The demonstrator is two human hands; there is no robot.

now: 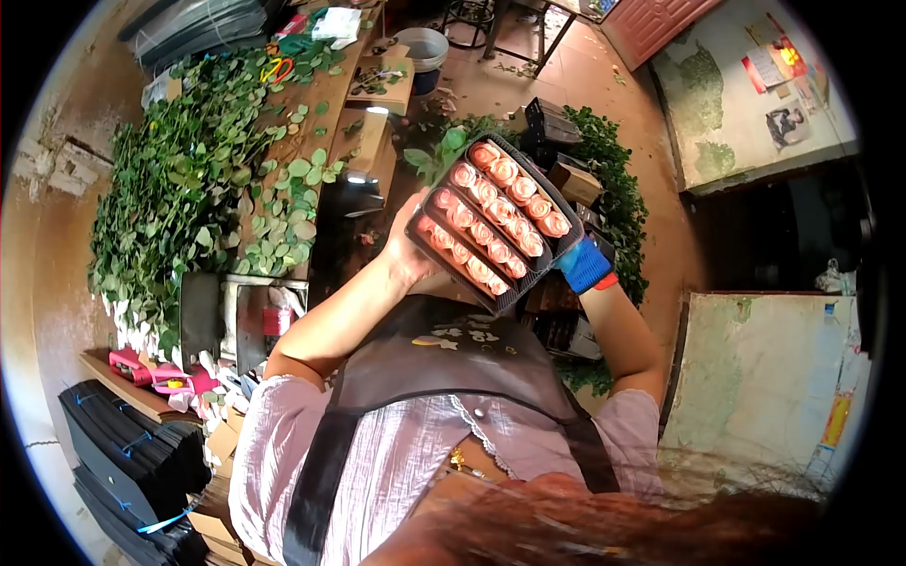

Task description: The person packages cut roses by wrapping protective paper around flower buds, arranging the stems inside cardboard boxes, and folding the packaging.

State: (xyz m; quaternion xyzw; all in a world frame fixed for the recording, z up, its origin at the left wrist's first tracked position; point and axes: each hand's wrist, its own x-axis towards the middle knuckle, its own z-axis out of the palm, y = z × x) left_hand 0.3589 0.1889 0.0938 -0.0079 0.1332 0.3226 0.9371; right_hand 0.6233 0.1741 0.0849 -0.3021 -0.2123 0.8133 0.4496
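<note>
Held up in front of my apron is a bunch of pale pink roses. The blooms face up in several slanted rows, parted by dark corrugated card strips, inside a dark wrap. My left hand grips the wrap's left side, with most of its fingers hidden behind it. At the right side, my right hand holds the bunch, wearing a blue glove with a red cuff; its fingertips are out of sight. Green leaves stick out beyond the far side of the bunch.
Leafy stems cover the table at left, with orange scissors there. Below stand pink-handled tools and stacked dark card sheets. A bucket stands far back; more greenery lies right of the bunch.
</note>
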